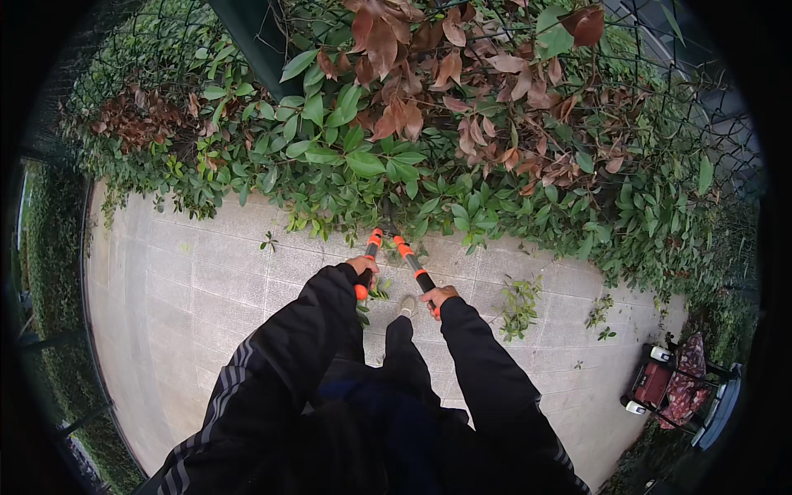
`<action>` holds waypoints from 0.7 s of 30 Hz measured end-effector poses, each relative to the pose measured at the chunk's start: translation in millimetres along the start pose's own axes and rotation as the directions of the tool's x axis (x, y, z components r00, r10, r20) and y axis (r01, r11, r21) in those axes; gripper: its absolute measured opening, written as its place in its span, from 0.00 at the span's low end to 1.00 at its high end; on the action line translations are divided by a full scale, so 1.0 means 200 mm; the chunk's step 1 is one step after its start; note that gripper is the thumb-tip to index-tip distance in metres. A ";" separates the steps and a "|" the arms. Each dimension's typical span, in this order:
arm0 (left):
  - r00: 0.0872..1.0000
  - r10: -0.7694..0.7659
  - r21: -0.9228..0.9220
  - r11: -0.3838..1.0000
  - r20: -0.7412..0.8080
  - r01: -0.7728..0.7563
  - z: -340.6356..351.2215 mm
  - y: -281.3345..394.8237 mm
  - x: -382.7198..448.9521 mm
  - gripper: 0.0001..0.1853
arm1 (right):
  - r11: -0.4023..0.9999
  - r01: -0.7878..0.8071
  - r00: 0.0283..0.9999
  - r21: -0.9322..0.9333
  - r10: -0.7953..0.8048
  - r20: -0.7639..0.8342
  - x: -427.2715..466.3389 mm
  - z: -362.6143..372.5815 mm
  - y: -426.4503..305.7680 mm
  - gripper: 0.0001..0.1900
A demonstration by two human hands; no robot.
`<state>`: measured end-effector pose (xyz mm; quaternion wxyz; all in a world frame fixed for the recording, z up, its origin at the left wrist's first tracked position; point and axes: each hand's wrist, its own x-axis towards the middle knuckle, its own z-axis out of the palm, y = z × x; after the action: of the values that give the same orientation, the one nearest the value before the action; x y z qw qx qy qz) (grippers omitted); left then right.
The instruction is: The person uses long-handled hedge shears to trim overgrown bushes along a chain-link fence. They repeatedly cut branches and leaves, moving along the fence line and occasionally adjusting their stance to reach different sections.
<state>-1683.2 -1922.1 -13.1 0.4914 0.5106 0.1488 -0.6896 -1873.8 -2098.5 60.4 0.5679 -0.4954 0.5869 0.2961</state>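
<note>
Both my hands grip the handles of orange-and-black hedge shears. My left hand is closed around one grip, and my right hand around the other. The handles spread apart in a narrow V toward my body. Their dark metal head reaches into the lower edge of a leafy hedge, where leaves hide most of the blades. Green leaves make up the hedge's lower part, with clusters of dry brown leaves above.
A chain-link fence with a green post backs the hedge. Cut sprigs lie on the paving. A wheeled cart with a patterned cloth stands at the right. My shoe is just below the shears.
</note>
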 end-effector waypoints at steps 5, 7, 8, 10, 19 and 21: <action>0.986 -0.116 0.005 0.993 -0.119 0.118 0.03 -0.24 -0.21 0.10 | 0.967 0.030 0.995 0.254 -0.052 0.082 -0.13 0.15 0.39 0.13; 0.983 -0.121 0.006 0.992 -0.135 0.122 0.15 -0.21 -0.21 0.11 | 0.977 0.041 0.992 0.211 -0.064 0.107 -0.14 0.02 0.39 0.13; 0.993 -0.084 -0.017 0.996 -0.085 0.083 0.19 -0.21 -0.22 0.11 | 0.987 0.059 0.993 0.152 -0.073 0.088 -0.11 -0.06 0.41 0.13; 0.999 -0.037 -0.049 0.998 -0.011 0.037 0.20 -0.19 -0.21 0.11 | 0.993 0.111 0.991 0.035 -0.113 0.077 -0.16 -0.26 0.30 0.12; 0.975 -0.141 -0.053 0.987 0.170 0.152 0.20 -0.19 -0.42 0.09 | 0.933 0.078 0.994 -0.351 -0.047 0.096 -0.32 -0.66 0.13 0.16; 0.979 -0.103 -0.140 0.982 0.174 0.128 0.20 -0.39 -0.38 0.09 | 0.946 0.075 0.994 -0.316 -0.044 0.104 -0.33 -0.54 0.24 0.15</action>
<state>-1770.8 -1873.6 45.4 0.4984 0.4032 0.1886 -0.7440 -1968.0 -2164.4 132.9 0.5164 -0.5835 0.4882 0.3930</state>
